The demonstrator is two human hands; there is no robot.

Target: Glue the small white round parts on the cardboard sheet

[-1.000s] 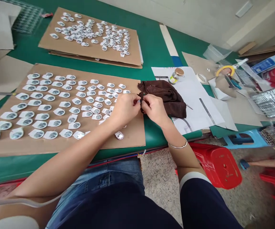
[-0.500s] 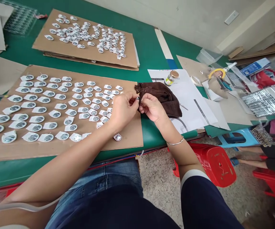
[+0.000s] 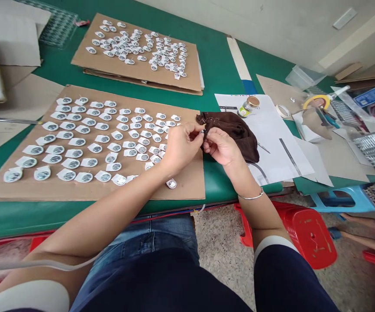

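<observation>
My left hand is closed in a pinch on a small dark, shiny piece, held over the near left edge of a bunched dark brown cloth. Close beside it, my right hand is curled with thumb and forefinger pressed together; what lies between them is too small to make out. Under the left forearm is a cardboard sheet with rows of silvery discs on white paper tabs, one being a round disc near its right corner.
A second cardboard stack bearing many similar discs lies farther back. Right of the cloth are a glass jar, printed paper, tweezers and a tape roll. A red stool stands below the table edge; another person's legs show at far right.
The view has shifted left, so the table's contents appear farther right. Both hands stay together at the cloth's edge with nearly the same pinched pose.
</observation>
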